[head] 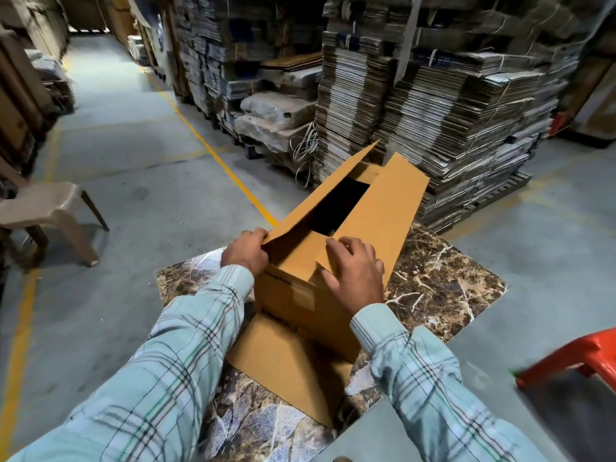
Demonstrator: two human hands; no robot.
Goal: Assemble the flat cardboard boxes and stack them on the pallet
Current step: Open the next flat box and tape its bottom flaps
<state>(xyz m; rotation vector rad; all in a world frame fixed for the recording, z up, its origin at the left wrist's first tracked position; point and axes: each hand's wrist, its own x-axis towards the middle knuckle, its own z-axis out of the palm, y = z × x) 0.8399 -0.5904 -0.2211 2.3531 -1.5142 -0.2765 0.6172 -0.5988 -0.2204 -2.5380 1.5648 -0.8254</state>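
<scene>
Cardboard box (301,288) stands on a marble-pattern surface (440,278), top open, long flaps up w/ dark gap btwn them. Left hand (246,251) pinches near corner of left flap (320,198). Right hand (355,275) lies on right flap (386,208), fingers spread & lightly bent, pressing. One flat flap sticks out at the box's base toward the person. Beyond: tied bundles of flat cardboard (450,111) on a pallet (500,190). Beige plastic chair (43,211) left, orange stool (573,358) right; yellow line on floor.

Both hands forward; left (246,251) curled and pinching; right (355,273) flat, fingers spread
</scene>
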